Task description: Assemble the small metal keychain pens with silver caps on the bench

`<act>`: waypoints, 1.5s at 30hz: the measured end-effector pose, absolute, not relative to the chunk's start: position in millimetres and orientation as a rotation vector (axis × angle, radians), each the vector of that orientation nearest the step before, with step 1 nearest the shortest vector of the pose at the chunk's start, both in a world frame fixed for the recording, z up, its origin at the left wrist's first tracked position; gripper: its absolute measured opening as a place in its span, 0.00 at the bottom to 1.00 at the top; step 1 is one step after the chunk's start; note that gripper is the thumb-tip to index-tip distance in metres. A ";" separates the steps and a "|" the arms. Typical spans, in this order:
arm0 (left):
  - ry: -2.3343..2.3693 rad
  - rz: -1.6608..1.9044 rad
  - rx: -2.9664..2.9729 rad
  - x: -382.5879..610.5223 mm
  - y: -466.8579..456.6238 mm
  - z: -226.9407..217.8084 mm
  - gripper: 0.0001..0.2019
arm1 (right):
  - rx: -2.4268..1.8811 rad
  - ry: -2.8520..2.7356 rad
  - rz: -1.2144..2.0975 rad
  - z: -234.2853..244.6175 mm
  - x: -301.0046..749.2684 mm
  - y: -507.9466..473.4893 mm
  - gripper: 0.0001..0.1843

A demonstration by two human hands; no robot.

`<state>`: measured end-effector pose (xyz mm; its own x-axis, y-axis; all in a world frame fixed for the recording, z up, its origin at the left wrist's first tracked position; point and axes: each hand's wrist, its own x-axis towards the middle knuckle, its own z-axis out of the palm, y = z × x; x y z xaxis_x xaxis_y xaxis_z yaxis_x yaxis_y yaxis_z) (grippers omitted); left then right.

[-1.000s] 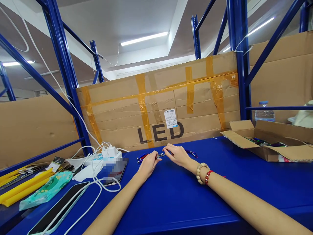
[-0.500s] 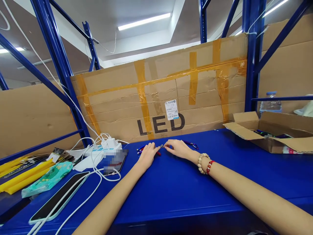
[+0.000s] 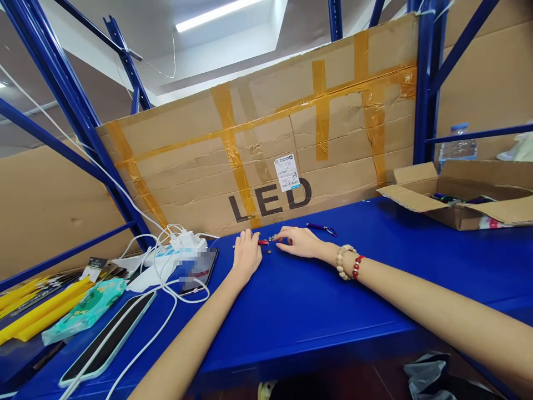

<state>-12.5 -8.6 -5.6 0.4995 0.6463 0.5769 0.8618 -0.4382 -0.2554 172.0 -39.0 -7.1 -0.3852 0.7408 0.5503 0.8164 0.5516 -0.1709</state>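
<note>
My left hand [image 3: 247, 254] rests palm down on the blue tabletop, its fingers close together over a small red cylinder [image 3: 262, 242]. One end of the cylinder sticks out on the right; the hand hides the rest. My right hand [image 3: 298, 242] is just across from it, with thumb and index finger apart. The index fingertip is by a few tiny metal pieces [image 3: 271, 238]. Another tiny brass-coloured piece [image 3: 269, 251] lies between the hands. Behind the right hand lies a dark blue pen-like item with a carabiner clip [image 3: 322, 228].
To the left are a phone [image 3: 108, 339], a dark-screened device [image 3: 200, 272], white cables, a power strip [image 3: 185, 247], a teal packet [image 3: 85, 311] and yellow tubes [image 3: 45, 314]. An open carton [image 3: 466, 211] stands at right. A cardboard panel [image 3: 187, 183] backs the table.
My hands have come apart, and tiny metal pieces now show on the table between them. The blue and red items beside my left hand are more covered. The view has tilted down.
</note>
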 end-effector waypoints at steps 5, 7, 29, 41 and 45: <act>-1.224 -0.661 -2.268 -10.8 -9.1 -4.3 0.13 | -1.131 -2.408 -0.308 -9.2 159.7 -41.8 0.15; -1.179 -0.671 -2.278 -9.4 -10.0 -3.7 0.14 | -1.131 -2.454 -0.357 -8.9 157.3 -42.8 0.13; -1.130 -0.754 -2.370 -7.0 -3.5 -13.9 0.19 | -1.448 -2.280 -0.360 -0.7 155.7 -45.0 0.09; -1.208 -0.655 -2.446 -8.1 -13.4 -6.8 0.15 | -1.072 -1.719 0.051 -4.4 146.8 -42.8 0.08; -1.177 -0.678 -2.488 -8.5 -8.5 -9.9 0.13 | -0.989 -1.744 0.160 -3.4 145.6 -43.1 0.09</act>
